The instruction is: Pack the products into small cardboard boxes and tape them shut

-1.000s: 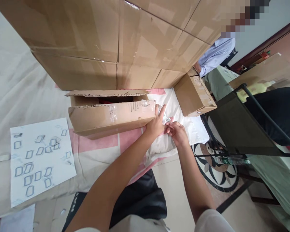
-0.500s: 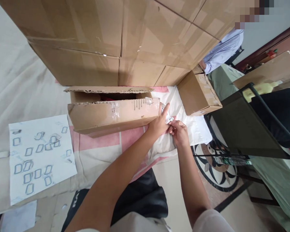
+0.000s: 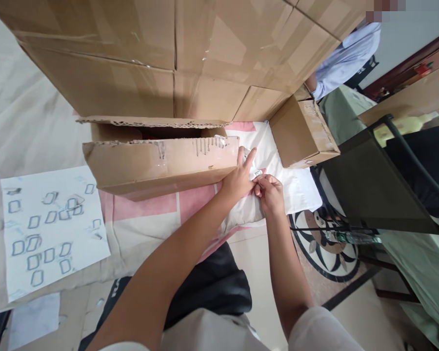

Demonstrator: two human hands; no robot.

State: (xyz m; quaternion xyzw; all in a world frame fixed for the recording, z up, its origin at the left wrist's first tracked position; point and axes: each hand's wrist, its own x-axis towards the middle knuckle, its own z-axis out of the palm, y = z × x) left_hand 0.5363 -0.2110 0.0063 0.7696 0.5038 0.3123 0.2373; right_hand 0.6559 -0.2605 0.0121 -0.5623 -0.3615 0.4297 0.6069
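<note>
My left hand [image 3: 238, 179] is beside the right end of a long open cardboard box [image 3: 168, 163]. Two of its fingers are raised and apart, and its thumb side is around a small white packet [image 3: 257, 173] with a dark printed mark. Against that packet's lower edge, my right hand [image 3: 271, 193] pinches with thumb and forefinger; the fingers hide most of what they grip. Both hands meet just above the pink and white cloth [image 3: 197, 202]. The inside of the long box is dark, and its contents cannot be made out.
Taped cardboard boxes [image 3: 131, 83] form a wall behind. A smaller open box [image 3: 296, 131] stands at the right. A sheet with drawn rounded shapes [image 3: 54, 234] lies left. Beyond are a dark chair [image 3: 373, 185], a plastic bottle [image 3: 353, 237] and another person's sleeve [image 3: 347, 61].
The view has shifted slightly, so the long box and the sheet appear farther left and higher. My hands stay together at the white packet, with little change in their grip.
</note>
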